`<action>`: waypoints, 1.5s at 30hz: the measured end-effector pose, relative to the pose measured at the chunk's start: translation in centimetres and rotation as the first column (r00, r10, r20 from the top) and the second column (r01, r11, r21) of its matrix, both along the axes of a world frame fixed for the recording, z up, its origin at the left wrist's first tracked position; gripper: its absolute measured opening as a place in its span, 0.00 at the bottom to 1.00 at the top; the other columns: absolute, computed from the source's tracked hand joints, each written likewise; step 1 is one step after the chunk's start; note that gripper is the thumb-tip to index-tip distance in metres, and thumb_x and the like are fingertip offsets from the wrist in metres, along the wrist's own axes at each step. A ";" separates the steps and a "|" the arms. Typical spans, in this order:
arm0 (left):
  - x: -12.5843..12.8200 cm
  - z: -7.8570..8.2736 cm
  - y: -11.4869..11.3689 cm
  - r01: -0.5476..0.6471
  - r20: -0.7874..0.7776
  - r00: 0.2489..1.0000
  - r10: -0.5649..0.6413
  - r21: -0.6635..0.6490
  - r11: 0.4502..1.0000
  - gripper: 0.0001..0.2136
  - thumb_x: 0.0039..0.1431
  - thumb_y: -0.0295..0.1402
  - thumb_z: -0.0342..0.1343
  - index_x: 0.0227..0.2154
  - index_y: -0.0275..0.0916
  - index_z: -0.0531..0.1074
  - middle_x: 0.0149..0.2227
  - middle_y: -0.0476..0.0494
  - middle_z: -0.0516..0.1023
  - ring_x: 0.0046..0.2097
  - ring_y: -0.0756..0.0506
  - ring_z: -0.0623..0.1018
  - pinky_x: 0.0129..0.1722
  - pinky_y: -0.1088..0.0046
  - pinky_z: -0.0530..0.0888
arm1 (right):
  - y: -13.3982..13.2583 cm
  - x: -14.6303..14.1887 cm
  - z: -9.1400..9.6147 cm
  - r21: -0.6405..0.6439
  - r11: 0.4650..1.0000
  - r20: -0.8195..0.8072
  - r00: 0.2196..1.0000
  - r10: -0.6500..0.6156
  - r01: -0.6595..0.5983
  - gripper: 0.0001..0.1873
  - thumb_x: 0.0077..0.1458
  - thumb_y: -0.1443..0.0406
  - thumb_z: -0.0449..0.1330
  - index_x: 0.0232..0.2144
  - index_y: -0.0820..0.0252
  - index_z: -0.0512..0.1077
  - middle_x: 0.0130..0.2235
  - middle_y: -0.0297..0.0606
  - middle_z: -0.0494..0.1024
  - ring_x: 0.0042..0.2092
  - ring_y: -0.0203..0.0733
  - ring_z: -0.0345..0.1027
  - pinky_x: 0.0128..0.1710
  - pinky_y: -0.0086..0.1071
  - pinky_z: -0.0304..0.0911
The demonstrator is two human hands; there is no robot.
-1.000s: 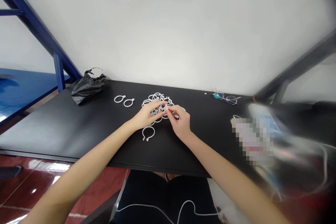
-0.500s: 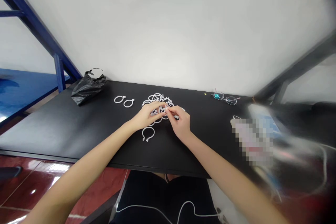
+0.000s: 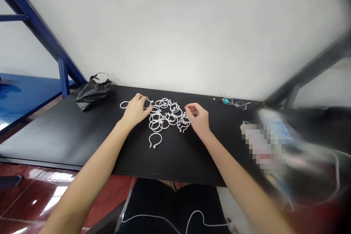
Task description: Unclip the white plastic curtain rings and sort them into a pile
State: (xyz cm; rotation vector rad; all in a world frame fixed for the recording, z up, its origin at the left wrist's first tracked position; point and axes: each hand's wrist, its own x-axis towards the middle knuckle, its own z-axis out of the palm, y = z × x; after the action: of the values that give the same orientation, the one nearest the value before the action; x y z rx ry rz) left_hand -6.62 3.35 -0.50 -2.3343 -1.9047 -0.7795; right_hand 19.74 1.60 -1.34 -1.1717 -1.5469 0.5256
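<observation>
My left hand (image 3: 134,111) is left of a loose pile of white plastic rings (image 3: 156,126), its fingers closed on one white ring (image 3: 148,104) that sticks out to the right of the fingertips. Just left of this hand lies another white ring (image 3: 124,105), flat on the black table. My right hand (image 3: 199,117) hovers at the pile's right edge, thumb and forefinger drawn together beside a small cluster of rings (image 3: 183,122). Whether anything small is between those fingertips I cannot make out. A single open ring (image 3: 155,139) lies in front of the pile.
A crumpled black plastic bag (image 3: 93,93) is at the back left of the black table (image 3: 95,139). Eyeglasses (image 3: 234,102) rest by the wall at the right. Nearer on the right are a blurred plastic bag (image 3: 309,164) and a pixelated item (image 3: 263,148).
My hands, together over the pile before, have parted. The left has moved left with a white ring, over where another ring lay; the right has shifted slightly right, uncovering the pile.
</observation>
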 end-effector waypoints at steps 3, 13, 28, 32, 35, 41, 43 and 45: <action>-1.1 0.1 0.3 -0.155 -0.158 0.978 0.136 -0.110 0.982 0.18 0.58 0.42 0.51 0.43 0.34 0.75 0.43 0.34 0.75 0.46 0.36 0.75 0.49 0.60 0.70 | 1.2 1.5 -0.3 -0.093 0.996 0.132 0.991 0.003 0.010 0.05 0.49 0.63 0.60 0.29 0.58 0.74 0.32 0.37 0.79 0.33 0.41 0.72 0.36 0.36 0.70; -1.8 -0.2 0.4 -0.264 -0.279 0.940 0.197 -0.227 0.938 0.21 0.57 0.49 0.51 0.39 0.35 0.75 0.42 0.32 0.77 0.47 0.33 0.75 0.46 0.59 0.68 | 1.8 2.2 -1.0 -0.235 0.972 0.258 0.964 0.062 0.001 0.08 0.50 0.61 0.61 0.33 0.58 0.75 0.38 0.38 0.80 0.38 0.43 0.73 0.39 0.38 0.68; -2.3 1.3 -0.1 -0.351 -0.222 0.924 0.311 -0.167 0.922 0.18 0.61 0.41 0.45 0.43 0.36 0.74 0.43 0.32 0.76 0.46 0.34 0.76 0.43 0.61 0.70 | 1.9 3.1 0.1 -0.358 0.920 0.132 0.967 0.218 -0.159 0.09 0.45 0.71 0.61 0.31 0.59 0.78 0.38 0.40 0.82 0.42 0.45 0.77 0.40 0.36 0.71; -3.2 1.3 0.1 -0.387 -0.212 0.914 0.346 -0.204 0.899 0.20 0.60 0.42 0.46 0.45 0.34 0.74 0.45 0.30 0.75 0.47 0.32 0.76 0.44 0.59 0.71 | 1.5 2.9 0.6 -0.423 0.890 0.126 0.962 0.241 -0.167 0.12 0.42 0.75 0.59 0.29 0.60 0.79 0.38 0.40 0.82 0.38 0.42 0.76 0.38 0.34 0.71; -3.6 1.2 0.2 -0.396 -0.227 0.910 0.347 -0.222 0.891 0.20 0.59 0.42 0.47 0.46 0.34 0.74 0.46 0.29 0.75 0.48 0.31 0.75 0.44 0.58 0.71 | 1.3 2.8 0.7 -0.433 0.886 0.131 0.961 0.243 -0.165 0.10 0.42 0.74 0.60 0.27 0.60 0.79 0.41 0.41 0.82 0.37 0.41 0.76 0.38 0.35 0.71; -3.8 0.8 0.4 -0.389 -0.248 0.911 0.330 -0.245 0.888 0.19 0.58 0.42 0.50 0.46 0.35 0.73 0.46 0.30 0.75 0.49 0.31 0.75 0.44 0.59 0.71 | 1.4 2.8 0.5 -0.411 0.893 0.119 0.961 0.251 -0.182 0.04 0.44 0.70 0.63 0.25 0.60 0.78 0.43 0.43 0.81 0.42 0.46 0.76 0.42 0.38 0.71; -3.7 0.7 0.4 -0.395 -0.255 0.908 0.332 -0.255 0.883 0.20 0.58 0.43 0.50 0.46 0.35 0.73 0.46 0.30 0.75 0.48 0.32 0.74 0.44 0.59 0.71 | 1.5 2.9 0.4 -0.423 0.886 0.098 0.963 0.253 -0.190 0.03 0.45 0.68 0.63 0.25 0.60 0.78 0.41 0.43 0.82 0.42 0.47 0.77 0.42 0.39 0.71; -3.7 0.7 0.4 -0.405 -0.264 0.904 0.337 -0.267 0.875 0.20 0.59 0.44 0.50 0.47 0.36 0.73 0.47 0.30 0.74 0.49 0.32 0.74 0.44 0.59 0.71 | 1.5 2.9 0.4 -0.423 0.885 0.074 0.966 0.247 -0.194 0.03 0.46 0.68 0.63 0.26 0.60 0.78 0.41 0.43 0.82 0.42 0.47 0.77 0.43 0.39 0.71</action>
State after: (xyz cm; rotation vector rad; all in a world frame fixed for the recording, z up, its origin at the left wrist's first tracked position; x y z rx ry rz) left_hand -10.30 3.79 0.18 -1.9786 -2.4149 -0.1927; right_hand 22.68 3.14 -0.98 -1.3727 -1.7424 0.9867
